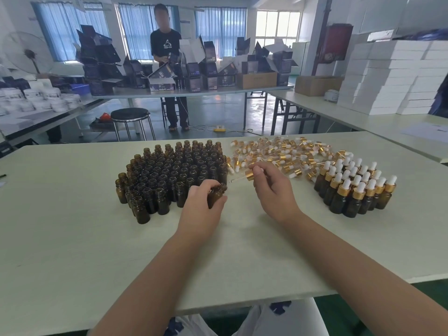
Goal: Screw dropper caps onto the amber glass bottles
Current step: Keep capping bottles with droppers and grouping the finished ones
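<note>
Supporting table (72,238): a pale top that carries every bottle and cap, with both forearms reaching over its near edge.
Open bottles (174,170): a dense cluster of uncapped amber glass bottles standing upright at centre-left, packed side by side.
Loose caps (278,151): a scattered heap of gold-collared droppers with white bulbs, lying flat behind the hands, between the two bottle groups.
Capped bottles (356,187): a smaller upright group at the right, each with a gold collar and white bulb on top.
Left hand (201,209): fingers and thumb curled round the amber bottle, at the near right edge of the open cluster.
Right hand (271,187): thumb and fingertips pinching the dropper cap, the other fingers loosely bent.
Amber bottle (217,194): tilted, its open mouth pointing up and right toward the cap; whether its base touches the table cannot be told.
Dropper cap (249,175): held off the table, its glass pipette pointing left, the tip near the bottle mouth but not inside it.
</note>
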